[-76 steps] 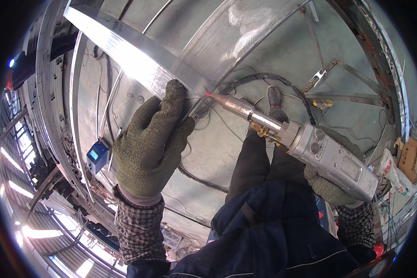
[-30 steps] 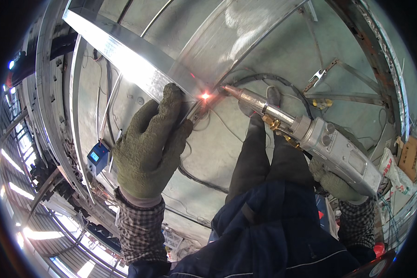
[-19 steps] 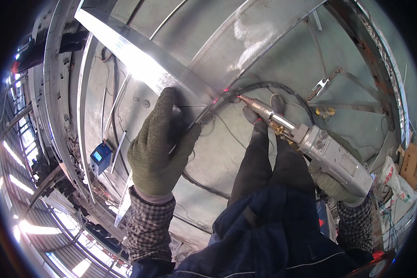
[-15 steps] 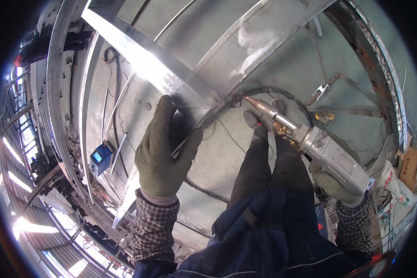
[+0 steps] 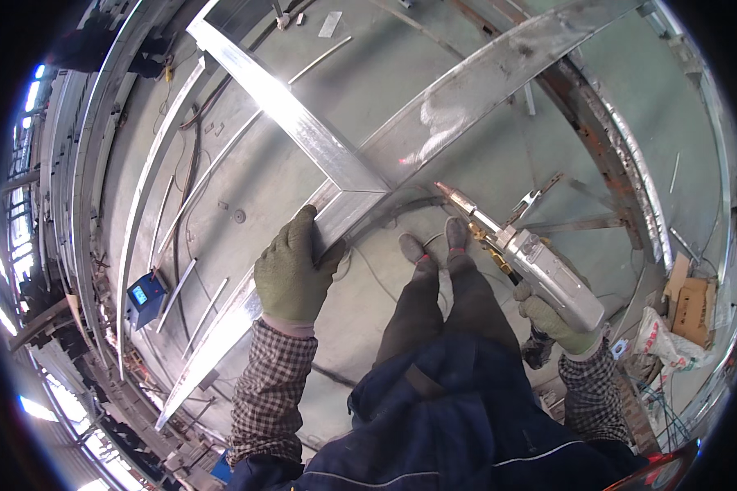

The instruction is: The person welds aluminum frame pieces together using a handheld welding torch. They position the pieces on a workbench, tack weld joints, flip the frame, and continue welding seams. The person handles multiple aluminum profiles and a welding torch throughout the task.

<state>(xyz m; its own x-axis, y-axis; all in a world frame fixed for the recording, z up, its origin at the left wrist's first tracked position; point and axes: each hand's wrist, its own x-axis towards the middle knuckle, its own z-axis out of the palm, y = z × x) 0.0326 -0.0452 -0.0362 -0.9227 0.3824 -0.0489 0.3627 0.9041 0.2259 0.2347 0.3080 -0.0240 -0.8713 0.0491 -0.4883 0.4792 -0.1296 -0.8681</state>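
Note:
My left hand [image 5: 293, 274], in a green work glove, is closed round a shiny metal bar [image 5: 274, 106] just beside a mitred corner seam. Fingers lie over its top face, with the thumb at the near side. Where the bars meet, a broad metal beam [image 5: 467, 90] runs off to the upper right. My right hand [image 5: 561, 326], gloved too, is wrapped round the handle of a welding gun [image 5: 549, 282]. This has a grey body, brass fittings and a pointed copper nozzle, which points toward the corner and stays apart from it. The gun's body hides part of that hand.
A blue box with a lit display [image 5: 146, 299] stands on the floor at left, among loose metal strips. Cables curl below the frame. At right lie a cardboard box [image 5: 694, 313] and a white sack [image 5: 663, 340]. A rusty steel beam [image 5: 594, 131] lies farther back.
The whole view has shifted, and the hands and gun look smaller. In it, the gun and right hand sit farther left. My left hand keeps its place by the corner, fingers now lower over the bar.

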